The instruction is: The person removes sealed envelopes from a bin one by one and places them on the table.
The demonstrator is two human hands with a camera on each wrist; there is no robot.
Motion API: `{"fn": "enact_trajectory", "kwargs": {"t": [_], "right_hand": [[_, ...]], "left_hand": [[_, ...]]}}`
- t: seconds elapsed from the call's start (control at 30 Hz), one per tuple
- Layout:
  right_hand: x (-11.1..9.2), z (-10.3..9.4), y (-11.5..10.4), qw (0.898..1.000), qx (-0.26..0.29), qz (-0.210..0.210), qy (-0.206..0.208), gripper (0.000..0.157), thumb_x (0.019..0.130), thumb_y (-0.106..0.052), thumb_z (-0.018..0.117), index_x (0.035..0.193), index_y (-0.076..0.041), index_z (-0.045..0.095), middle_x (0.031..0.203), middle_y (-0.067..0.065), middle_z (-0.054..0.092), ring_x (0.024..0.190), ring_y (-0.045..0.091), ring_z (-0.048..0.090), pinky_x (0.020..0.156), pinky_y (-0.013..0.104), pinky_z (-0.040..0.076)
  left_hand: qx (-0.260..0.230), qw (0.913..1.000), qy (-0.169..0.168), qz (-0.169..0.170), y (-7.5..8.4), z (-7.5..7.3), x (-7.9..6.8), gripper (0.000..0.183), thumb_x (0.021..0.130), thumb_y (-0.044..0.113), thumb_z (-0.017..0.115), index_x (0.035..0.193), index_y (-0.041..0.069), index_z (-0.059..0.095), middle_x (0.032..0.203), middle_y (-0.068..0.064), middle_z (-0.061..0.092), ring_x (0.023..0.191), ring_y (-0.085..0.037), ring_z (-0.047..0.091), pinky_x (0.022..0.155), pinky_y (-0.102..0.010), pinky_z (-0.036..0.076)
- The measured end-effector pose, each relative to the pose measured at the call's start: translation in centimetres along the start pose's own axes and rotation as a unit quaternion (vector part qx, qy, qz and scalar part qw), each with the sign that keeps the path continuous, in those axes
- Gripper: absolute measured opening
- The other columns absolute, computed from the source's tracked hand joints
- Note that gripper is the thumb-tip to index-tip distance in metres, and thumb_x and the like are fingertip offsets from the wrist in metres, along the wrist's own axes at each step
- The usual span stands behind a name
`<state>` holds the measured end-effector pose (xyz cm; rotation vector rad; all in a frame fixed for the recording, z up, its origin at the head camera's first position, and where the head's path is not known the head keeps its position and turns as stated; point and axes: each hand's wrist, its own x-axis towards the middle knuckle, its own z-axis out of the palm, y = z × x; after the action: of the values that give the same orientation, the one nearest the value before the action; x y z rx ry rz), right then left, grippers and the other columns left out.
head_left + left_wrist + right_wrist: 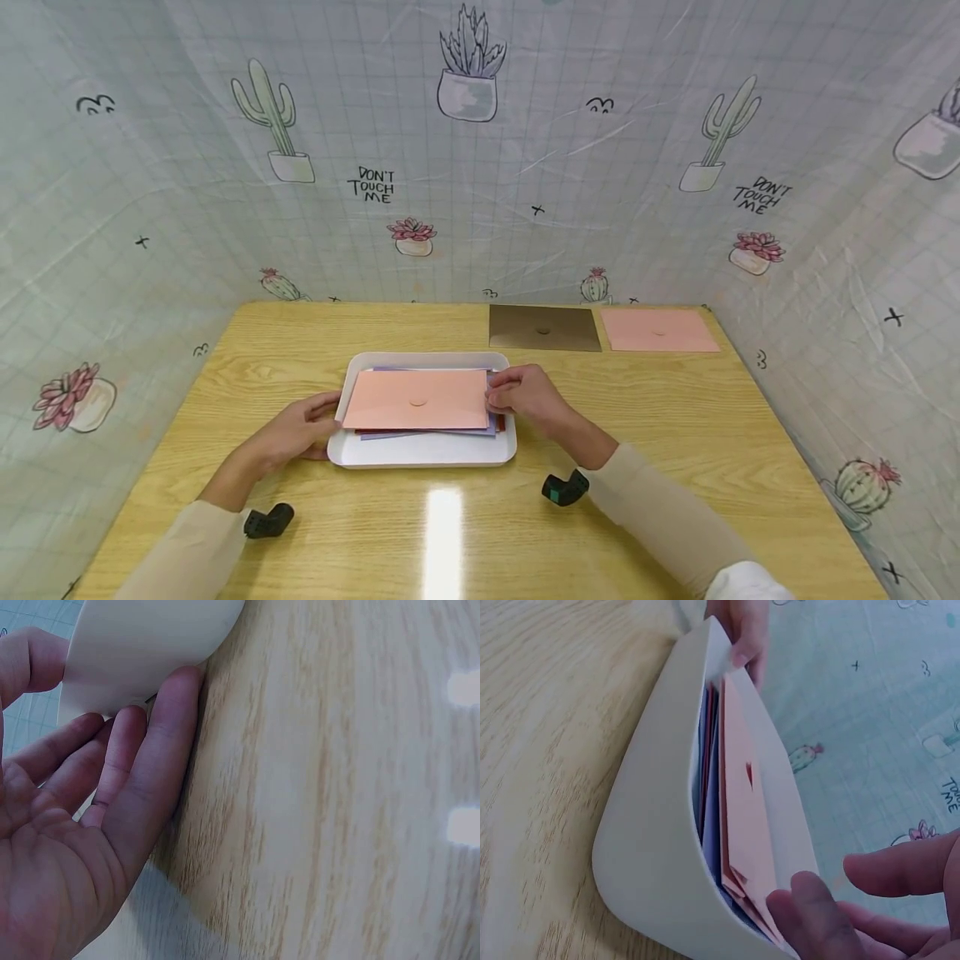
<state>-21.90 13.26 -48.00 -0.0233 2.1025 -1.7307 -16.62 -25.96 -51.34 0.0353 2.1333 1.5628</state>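
A white tray [420,452] lies on the table with a stack of envelopes in it. Uppermost is a pink envelope [417,392], its small flap mark facing up; purple and red edges show beneath. At the tray's left end my left hand [296,429] grips the wall, with one digit over the rim and other fingers [169,712] against the outside. My right hand [528,400] is at the stack's right edge. In the right wrist view, its fingertips [810,900] touch or nearly touch the pink envelope's end, while the thumb [892,866] stands apart from them.
Behind the tray to the right, a brown envelope [543,327] and another pink envelope [660,330] lie side by side on the wooden table [637,400]. A patterned sheet [525,150] closes off the back and sides.
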Motion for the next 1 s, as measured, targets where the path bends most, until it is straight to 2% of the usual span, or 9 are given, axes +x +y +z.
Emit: {"fn": "enact_trajectory", "kwargs": {"t": [0.2, 0.4, 0.5, 0.87, 1.0], "right_hand": [[-0.1, 0.0, -0.2, 1.0, -0.011, 0.021, -0.008, 0.034, 0.097, 0.0, 0.066, 0.13, 0.008, 0.067, 0.118, 0.023, 0.075, 0.099, 0.02, 0.076, 0.096, 0.037, 0.062], [-0.3, 0.2, -0.7, 0.999, 0.006, 0.036, -0.023, 0.038, 0.099, -0.003, 0.062, 0.134, 0.009, 0.063, 0.139, 0.026, 0.063, 0.119, 0.033, 0.07, 0.107, 0.045, 0.055], [-0.4, 0.3, -0.7, 0.999, 0.02, 0.04, -0.029, 0.039, 0.1, -0.002, 0.059, 0.136, 0.012, 0.059, 0.144, 0.028, 0.059, 0.125, 0.037, 0.067, 0.111, 0.049, 0.052], [-0.3, 0.6, -1.1, 0.996, 0.057, 0.059, -0.018, 0.04, 0.101, 0.0, 0.054, 0.139, 0.011, 0.057, 0.136, 0.029, 0.063, 0.122, 0.039, 0.067, 0.113, 0.053, 0.05], [-0.4, 0.7, -1.1, 0.996, 0.068, 0.058, -0.016, 0.041, 0.101, -0.001, 0.052, 0.14, 0.011, 0.055, 0.135, 0.03, 0.062, 0.114, 0.037, 0.069, 0.111, 0.052, 0.052]], "left_hand": [[-0.003, 1.0, -0.001, 0.002, -0.1, 0.1, 0.1, 0.078, 0.105, 0.017, 0.059, 0.166, -0.002, 0.014, 0.171, -0.031, 0.015, 0.13, -0.036, 0.06, 0.088, -0.041, 0.064], [-0.002, 1.0, 0.0, 0.002, -0.1, 0.2, 0.0, 0.077, 0.106, 0.016, 0.058, 0.166, -0.001, 0.014, 0.171, -0.031, 0.015, 0.129, -0.035, 0.061, 0.087, -0.041, 0.065], [-0.001, 1.0, -0.002, 0.004, -0.1, 0.3, 0.1, 0.077, 0.106, 0.016, 0.058, 0.166, -0.002, 0.013, 0.171, -0.031, 0.014, 0.131, -0.036, 0.06, 0.087, -0.04, 0.064], [-0.002, 1.0, -0.001, 0.002, -0.3, 0.2, 0.3, 0.078, 0.106, 0.017, 0.059, 0.166, 0.0, 0.013, 0.172, -0.029, 0.014, 0.131, -0.036, 0.06, 0.087, -0.04, 0.064], [-0.002, 1.0, 0.0, 0.002, -0.3, 0.1, 0.3, 0.078, 0.106, 0.017, 0.059, 0.166, 0.0, 0.013, 0.172, -0.029, 0.013, 0.131, -0.036, 0.06, 0.088, -0.041, 0.064]]}}
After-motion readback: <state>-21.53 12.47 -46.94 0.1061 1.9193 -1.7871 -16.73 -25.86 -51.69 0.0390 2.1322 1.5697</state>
